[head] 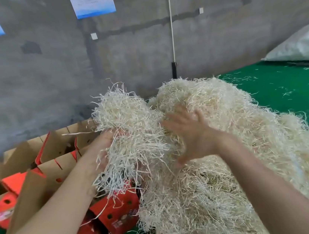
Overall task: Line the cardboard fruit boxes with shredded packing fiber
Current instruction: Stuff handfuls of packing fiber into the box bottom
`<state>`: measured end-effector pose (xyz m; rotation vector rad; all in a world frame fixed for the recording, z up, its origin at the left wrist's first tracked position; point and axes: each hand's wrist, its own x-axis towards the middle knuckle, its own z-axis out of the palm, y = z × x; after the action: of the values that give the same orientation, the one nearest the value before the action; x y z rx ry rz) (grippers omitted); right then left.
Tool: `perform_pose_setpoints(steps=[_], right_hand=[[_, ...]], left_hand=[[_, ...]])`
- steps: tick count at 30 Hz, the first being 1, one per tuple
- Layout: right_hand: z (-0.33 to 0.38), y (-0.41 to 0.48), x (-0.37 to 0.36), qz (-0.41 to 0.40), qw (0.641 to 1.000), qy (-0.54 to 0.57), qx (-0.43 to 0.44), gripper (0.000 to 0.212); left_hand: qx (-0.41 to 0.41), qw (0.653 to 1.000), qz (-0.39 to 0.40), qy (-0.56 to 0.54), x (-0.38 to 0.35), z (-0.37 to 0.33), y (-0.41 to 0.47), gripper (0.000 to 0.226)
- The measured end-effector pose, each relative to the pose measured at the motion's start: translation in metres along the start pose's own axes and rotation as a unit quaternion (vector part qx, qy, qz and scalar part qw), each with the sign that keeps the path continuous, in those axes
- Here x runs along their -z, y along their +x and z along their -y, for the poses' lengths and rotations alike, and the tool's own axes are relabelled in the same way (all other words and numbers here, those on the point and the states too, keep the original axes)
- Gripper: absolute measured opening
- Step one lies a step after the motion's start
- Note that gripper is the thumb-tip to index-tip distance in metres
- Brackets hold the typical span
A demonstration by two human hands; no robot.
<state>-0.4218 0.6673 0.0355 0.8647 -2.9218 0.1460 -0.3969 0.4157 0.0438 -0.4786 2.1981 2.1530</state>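
While the left hand (103,152) grasps one clump of shredded packing fiber (124,116) from below and holds it raised above the boxes, the right hand (193,137) is released, with fingers straight and spread, resting against the fiber between that clump and the main pile. The left fingers are buried in the strands, so their exact curl cannot be told.

Item count:
- Two hands, both bare.
- One raised clump.
- One large pile of shredded packing fiber (224,166), lying on the green surface (283,91).
- At least four red-printed cardboard fruit boxes (115,217). Overlapping flaps prevent an exact total.
- Six posters (92,2) on the grey wall (38,82).
- One white cord (171,27) hanging down the wall.
- One white sack (300,44) at the far right.

Containers: the boxes stand grouped at the left, just beside the pile. The rear boxes are open, with brown flaps raised. Their interiors are in shadow, so their contents cannot be told. Strands from the clump hang over the nearest red box. Loose strands lie scattered on the green surface.
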Motion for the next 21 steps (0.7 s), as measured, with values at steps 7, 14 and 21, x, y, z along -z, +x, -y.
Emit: perform_pose_setpoints(steps=[7,14,21], right_hand=[[0.002,0.015,-0.036,-0.049,0.986,0.113,-0.110,0.047],[-0.020,0.001,-0.046,-0.004,0.991,0.090,-0.099,0.004],[-0.041,-0.006,-0.065,-0.072,0.970,0.174,-0.156,0.039]], left_hand=[[-0.005,0.900,0.158,0.406,-0.049,0.003,-0.005,0.022],[-0.001,0.865,0.147,0.479,-0.054,-0.002,-0.001,0.047],[0.005,0.993,0.112,-0.034,-0.061,-0.010,0.001,0.045]])
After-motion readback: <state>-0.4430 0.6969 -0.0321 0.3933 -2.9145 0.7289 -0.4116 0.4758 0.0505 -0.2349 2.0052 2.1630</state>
